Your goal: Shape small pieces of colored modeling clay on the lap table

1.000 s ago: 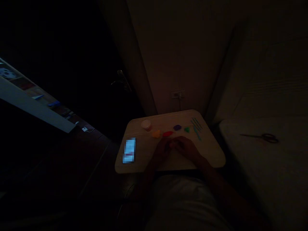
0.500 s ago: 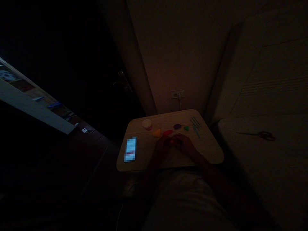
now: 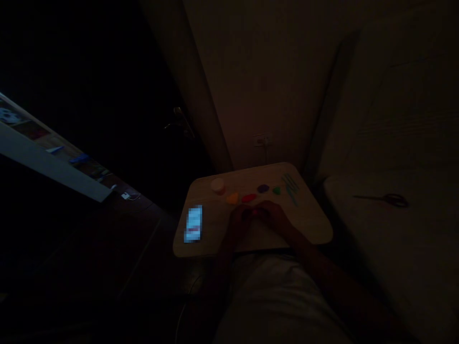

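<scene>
In the dim light, my left hand [image 3: 241,216] and my right hand [image 3: 271,214] meet over the middle of a small wooden table [image 3: 215,246]. Their fingers are closed together around a small red piece of modelling clay [image 3: 255,211], mostly hidden by the fingers. Just beyond the fingertips lies a larger red clay lump [image 3: 248,198], with an orange clay lump [image 3: 233,198] to its left. A purple lump [image 3: 263,188] and a green lump [image 3: 276,190] sit farther back on the right. Several thin greenish sticks [image 3: 291,187] lie beside them.
A round pale tub [image 3: 217,186] stands at the table's back left. A lit phone [image 3: 193,223] lies near the left edge. Scissors [image 3: 394,199] rest on a pale padded seat [image 3: 358,215] to the right. Behind are a wall socket [image 3: 262,140] and a dark door with a handle [image 3: 183,122].
Both hands stay together around the small red clay piece, with only slight finger movement. The whole view has shifted a little; the lumps, tub and phone keep their places on the table.
</scene>
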Action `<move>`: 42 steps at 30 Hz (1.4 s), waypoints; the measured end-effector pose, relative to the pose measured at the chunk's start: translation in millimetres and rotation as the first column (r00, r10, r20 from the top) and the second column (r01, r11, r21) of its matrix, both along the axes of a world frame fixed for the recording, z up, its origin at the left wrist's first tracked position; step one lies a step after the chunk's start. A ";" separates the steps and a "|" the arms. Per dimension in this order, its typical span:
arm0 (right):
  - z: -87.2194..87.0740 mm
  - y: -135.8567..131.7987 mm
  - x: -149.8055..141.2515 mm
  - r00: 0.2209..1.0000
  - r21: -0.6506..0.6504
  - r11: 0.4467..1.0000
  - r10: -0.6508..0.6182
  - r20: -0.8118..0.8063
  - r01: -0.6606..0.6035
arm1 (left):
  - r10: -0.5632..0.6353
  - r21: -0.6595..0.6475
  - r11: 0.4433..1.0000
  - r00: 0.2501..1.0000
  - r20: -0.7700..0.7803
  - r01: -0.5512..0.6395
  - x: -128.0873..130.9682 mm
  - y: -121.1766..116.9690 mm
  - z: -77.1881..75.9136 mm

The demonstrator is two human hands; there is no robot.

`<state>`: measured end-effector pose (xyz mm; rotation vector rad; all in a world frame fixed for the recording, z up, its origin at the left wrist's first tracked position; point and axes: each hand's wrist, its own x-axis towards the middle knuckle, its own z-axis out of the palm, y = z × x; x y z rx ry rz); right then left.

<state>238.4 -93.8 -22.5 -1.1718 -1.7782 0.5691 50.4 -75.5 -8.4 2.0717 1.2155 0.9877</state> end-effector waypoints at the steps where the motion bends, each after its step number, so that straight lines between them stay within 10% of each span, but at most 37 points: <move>1: -0.5 0.4 -0.2 1.000 -0.006 1.000 -0.011 -0.001 0.011 | -0.001 -0.008 1.000 1.000 0.008 0.001 0.0 0.1 0.0; 42: 0.1 1.9 0.2 0.998 -0.036 0.998 -0.059 0.017 0.059 | -0.025 -0.001 1.000 1.000 0.003 0.025 -1.1 2.6 0.5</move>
